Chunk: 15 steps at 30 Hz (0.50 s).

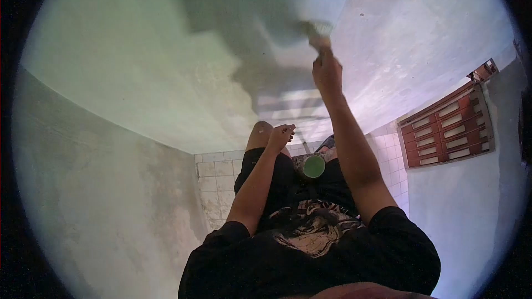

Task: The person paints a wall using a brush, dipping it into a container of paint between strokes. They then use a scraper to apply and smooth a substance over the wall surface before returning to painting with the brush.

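Observation:
My right hand (328, 75) is raised and wrapped round the handle of a wide paintbrush (320, 33), whose pale bristles are at the wall (221, 50) in front of me. My left hand (281, 136) is held low above my knee, its fingers curled; whether anything small is in them cannot be made out. Between my thighs stands a container (313, 166) with light green paint in it.
Red-brown slatted window (448, 127) on the right wall. Below me is a floor of white tiles (216, 180). A bare grey wall (111, 188) rises at the left. Shadows of my arm and body fall on the front wall.

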Tool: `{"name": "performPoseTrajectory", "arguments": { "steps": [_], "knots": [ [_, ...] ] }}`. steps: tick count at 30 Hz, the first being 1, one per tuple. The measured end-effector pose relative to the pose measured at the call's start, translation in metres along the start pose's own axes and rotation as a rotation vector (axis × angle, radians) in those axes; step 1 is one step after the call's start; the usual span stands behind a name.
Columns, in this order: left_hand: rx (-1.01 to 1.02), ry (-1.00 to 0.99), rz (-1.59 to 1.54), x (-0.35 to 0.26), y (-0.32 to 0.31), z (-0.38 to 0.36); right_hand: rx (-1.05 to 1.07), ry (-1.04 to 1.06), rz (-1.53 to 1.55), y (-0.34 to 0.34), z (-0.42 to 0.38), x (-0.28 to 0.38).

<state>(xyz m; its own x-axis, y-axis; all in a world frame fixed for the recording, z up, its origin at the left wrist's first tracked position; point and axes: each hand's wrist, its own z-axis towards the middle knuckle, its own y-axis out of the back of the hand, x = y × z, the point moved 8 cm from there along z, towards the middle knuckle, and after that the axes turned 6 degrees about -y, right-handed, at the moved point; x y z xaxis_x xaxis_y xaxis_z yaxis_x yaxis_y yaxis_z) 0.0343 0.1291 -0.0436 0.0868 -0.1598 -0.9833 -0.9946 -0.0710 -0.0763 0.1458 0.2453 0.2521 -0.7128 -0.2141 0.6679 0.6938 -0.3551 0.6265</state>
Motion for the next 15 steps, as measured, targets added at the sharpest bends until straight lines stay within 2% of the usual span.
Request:
{"name": "performPoseTrajectory", "arguments": {
  "steps": [2, 5, 6, 8, 10, 12, 13, 14, 15],
  "knots": [
    [0.024, 0.012, 0.066, 0.015, -0.001, 0.005, 0.147, -0.053, 0.006, -0.016, -0.028, -0.023],
    [0.110, -0.037, 0.137, 0.004, -0.011, 0.002, 0.219, -0.037, -0.043, -0.030, -0.035, -0.041],
    [0.115, -0.032, 0.140, 0.006, -0.012, 0.000, 0.256, -0.133, -0.104, -0.027, -0.025, -0.034],
    [0.126, -0.121, 0.195, 0.004, -0.015, 0.001, 0.172, -0.131, -0.047, -0.011, 0.005, -0.015],
    [0.139, -0.109, 0.225, 0.000, -0.015, 0.000, 0.179, -0.010, -0.097, 0.017, 0.029, 0.030],
    [0.128, -0.111, 0.254, 0.000, -0.012, 0.001, 0.126, 0.063, -0.229, 0.018, 0.064, 0.028],
    [0.131, -0.101, 0.255, 0.000, -0.011, 0.001, 0.194, -0.033, -0.109, 0.020, 0.079, 0.016],
    [0.122, -0.107, 0.203, -0.003, -0.012, 0.000, 0.197, -0.036, -0.072, 0.033, 0.084, 0.023],
    [0.115, -0.109, 0.150, -0.007, -0.012, -0.002, 0.116, 0.076, -0.052, 0.042, 0.086, 0.029]
  ]
}}
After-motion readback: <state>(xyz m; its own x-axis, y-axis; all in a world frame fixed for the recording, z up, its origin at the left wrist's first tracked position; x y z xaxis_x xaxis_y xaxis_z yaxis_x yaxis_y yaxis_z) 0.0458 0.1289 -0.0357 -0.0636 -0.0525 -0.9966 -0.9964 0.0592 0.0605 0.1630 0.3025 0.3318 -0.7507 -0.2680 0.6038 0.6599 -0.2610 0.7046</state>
